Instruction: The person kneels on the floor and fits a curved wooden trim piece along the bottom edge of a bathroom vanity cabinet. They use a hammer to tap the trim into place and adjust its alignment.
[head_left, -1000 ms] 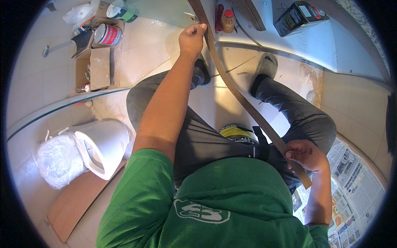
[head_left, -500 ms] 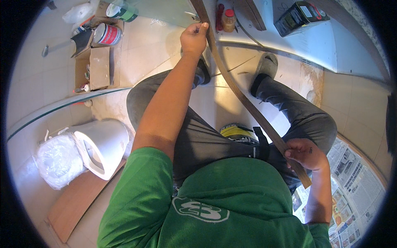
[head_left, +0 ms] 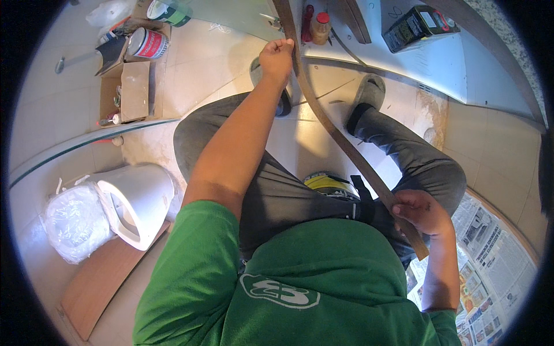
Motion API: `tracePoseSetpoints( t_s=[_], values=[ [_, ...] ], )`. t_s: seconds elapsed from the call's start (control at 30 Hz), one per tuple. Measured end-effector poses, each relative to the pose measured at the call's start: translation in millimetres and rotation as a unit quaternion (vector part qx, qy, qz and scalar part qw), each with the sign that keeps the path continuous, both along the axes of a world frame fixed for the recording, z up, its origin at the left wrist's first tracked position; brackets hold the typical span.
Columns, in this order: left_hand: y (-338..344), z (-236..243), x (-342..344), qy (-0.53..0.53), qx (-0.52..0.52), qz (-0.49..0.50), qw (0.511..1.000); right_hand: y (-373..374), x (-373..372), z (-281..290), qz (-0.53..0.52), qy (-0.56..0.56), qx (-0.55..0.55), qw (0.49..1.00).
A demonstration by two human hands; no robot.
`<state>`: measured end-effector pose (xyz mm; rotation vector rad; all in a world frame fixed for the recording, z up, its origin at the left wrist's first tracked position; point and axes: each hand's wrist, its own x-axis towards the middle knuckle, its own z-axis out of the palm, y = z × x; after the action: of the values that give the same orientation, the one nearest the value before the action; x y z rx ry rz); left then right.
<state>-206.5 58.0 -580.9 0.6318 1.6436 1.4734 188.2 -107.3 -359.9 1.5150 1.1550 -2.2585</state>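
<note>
A long, thin brown strip with a wood look [head_left: 332,128] runs from the top of the view down toward my right hip, appearing curved. My left hand [head_left: 277,62] is closed on its far part, thumb and fingers pinching the edge. Around the near part, close to the lower end, my right hand [head_left: 425,212] is closed with the thumb on top; some of its fingers are hidden beneath. The strip's far end runs out of the picture. Between my legs, a black and yellow item [head_left: 329,182] is partly covered.
At upper left, a cardboard box [head_left: 135,86] stands near a paint can [head_left: 147,43]. A glass edge [head_left: 86,147] crosses the left side, above a white toilet-like fixture [head_left: 151,187] and a brown board [head_left: 98,288]. A red-capped jar [head_left: 320,29] and dark can [head_left: 412,29] stand ahead; newspapers [head_left: 490,259] lie right.
My left hand has slid slightly nearer along the strip, its arm lower. The right hand and the strip's near end have shifted a little left and up.
</note>
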Motion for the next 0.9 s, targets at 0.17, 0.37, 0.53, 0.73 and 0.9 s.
tracePoseSetpoints(
  t_s=[0.17,0.37,0.53,0.73,0.9],
  values=[
    [2,1,1,0.018,-0.059,-0.024,0.998,1,4,-10,0.031,0.0,0.018,0.999],
    [5,-12,-3,0.047,-0.061,-0.016,0.997,9,-6,-9,0.036,-0.005,0.023,0.999],
    [7,-9,-2,0.056,-0.073,-0.019,0.996,14,-6,-11,0.031,0.022,0.007,0.999],
    [7,-10,-1,0.067,-0.057,-0.022,0.996,13,-7,-13,0.031,0.019,0.005,0.999],
    [7,-12,2,0.099,-0.045,-0.013,0.994,13,-6,-14,0.024,0.024,0.002,0.999]
  ],
)
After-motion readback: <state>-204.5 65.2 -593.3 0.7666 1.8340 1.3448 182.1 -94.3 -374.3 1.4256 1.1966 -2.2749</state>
